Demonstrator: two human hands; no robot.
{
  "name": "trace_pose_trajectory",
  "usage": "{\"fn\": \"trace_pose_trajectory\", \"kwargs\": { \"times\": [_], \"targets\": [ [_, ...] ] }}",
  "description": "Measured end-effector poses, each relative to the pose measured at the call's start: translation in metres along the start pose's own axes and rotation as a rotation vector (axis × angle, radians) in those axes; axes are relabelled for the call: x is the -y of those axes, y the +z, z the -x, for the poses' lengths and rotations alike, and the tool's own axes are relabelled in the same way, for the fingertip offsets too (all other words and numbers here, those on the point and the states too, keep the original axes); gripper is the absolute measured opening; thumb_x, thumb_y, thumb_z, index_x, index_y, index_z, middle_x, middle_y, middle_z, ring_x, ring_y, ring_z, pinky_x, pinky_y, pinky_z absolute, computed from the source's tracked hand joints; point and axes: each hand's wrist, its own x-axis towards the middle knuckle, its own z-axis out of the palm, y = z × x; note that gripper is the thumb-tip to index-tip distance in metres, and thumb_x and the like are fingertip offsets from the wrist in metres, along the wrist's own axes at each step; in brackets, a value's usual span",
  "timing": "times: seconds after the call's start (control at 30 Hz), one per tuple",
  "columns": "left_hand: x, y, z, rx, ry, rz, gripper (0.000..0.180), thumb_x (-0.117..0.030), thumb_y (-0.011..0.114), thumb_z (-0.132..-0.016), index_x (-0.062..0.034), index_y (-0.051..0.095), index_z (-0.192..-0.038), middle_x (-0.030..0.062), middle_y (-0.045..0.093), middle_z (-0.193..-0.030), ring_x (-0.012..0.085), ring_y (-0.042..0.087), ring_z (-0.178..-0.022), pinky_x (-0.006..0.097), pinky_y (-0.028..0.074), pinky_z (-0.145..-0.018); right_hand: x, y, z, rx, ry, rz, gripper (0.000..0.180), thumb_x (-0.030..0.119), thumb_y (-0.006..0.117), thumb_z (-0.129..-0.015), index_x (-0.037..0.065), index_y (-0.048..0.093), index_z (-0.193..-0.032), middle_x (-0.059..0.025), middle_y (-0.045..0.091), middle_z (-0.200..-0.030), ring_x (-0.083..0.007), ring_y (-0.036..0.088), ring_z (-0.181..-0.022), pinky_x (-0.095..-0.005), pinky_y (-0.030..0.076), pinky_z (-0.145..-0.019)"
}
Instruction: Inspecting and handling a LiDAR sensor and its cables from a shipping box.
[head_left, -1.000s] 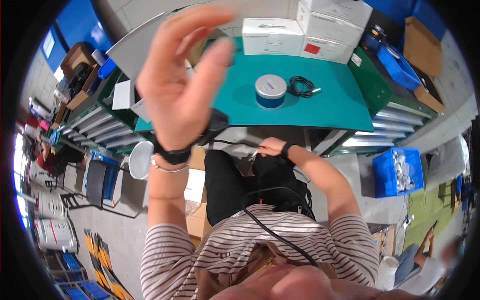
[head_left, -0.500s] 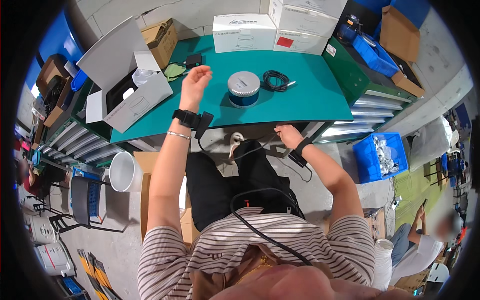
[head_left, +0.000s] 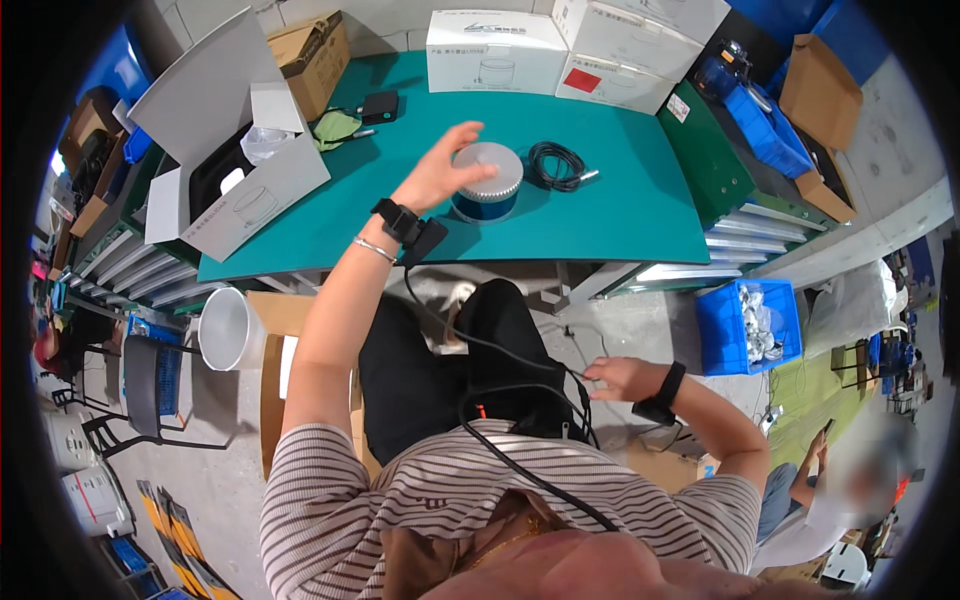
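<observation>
A round device [head_left: 487,200] with a silver ridged top and a dark blue lower body stands upright on the green tabletop. My left hand [head_left: 445,172] reaches over its left side, thumb and fingers spread; whether they touch the lid I cannot tell. Back from the table, beside my lap, my right hand [head_left: 628,380] has its fingertips pinched at a black cable [head_left: 510,352]. That cable runs across my legs from the black unit strapped on my left wrist. A coiled black cord [head_left: 556,166] with a metal plug lies right of the device.
On the left sits an open white box [head_left: 245,215]; a black adapter [head_left: 378,107] lies behind it. Closed white boxes [head_left: 497,60] line the table's back. A green drawer cabinet [head_left: 705,160] flanks the right. Below are a blue crate [head_left: 725,335] and a white bucket [head_left: 230,335].
My left hand has moved right over the round device, its fingers spreading. The right hand has drawn back from the table's front edge toward my lap, pulling the cable along.
</observation>
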Motion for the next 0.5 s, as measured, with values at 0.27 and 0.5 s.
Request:
{"fn": "trace_pose_trajectory", "kwargs": {
  "times": [0.27,0.5],
  "targets": [
    [-0.010,-0.008,-0.003,0.257,0.154,-0.404,0.092,-0.033,0.084,-0.062,-0.0105,0.040,-0.140,0.0142,0.043,-0.137,0.0313,0.042,-0.128,0.038,0.038,-0.104,0.072,-0.157,-0.104,-0.480,-0.103,-0.038,0.037,0.012,0.068,-0.081,0.005,0.055,-0.115,-0.0107,0.059,-0.107,-0.0251,0.060,-0.085,-0.0360,0.049,-0.079],
    [-0.006,-0.024,-0.027,0.259,0.130,-0.334,0.088,-0.028,0.082,-0.062,-0.0105,0.041,-0.138,0.0150,0.049,-0.133,0.0293,0.045,-0.125,0.038,0.040,-0.102,0.030,-0.209,-0.194,-0.622,-0.029,0.006,0.076,0.023,0.081,-0.069,0.009,0.042,-0.133,-0.0128,0.050,-0.127,-0.0302,0.045,-0.120,-0.0390,0.039,-0.101]
  ]
}}
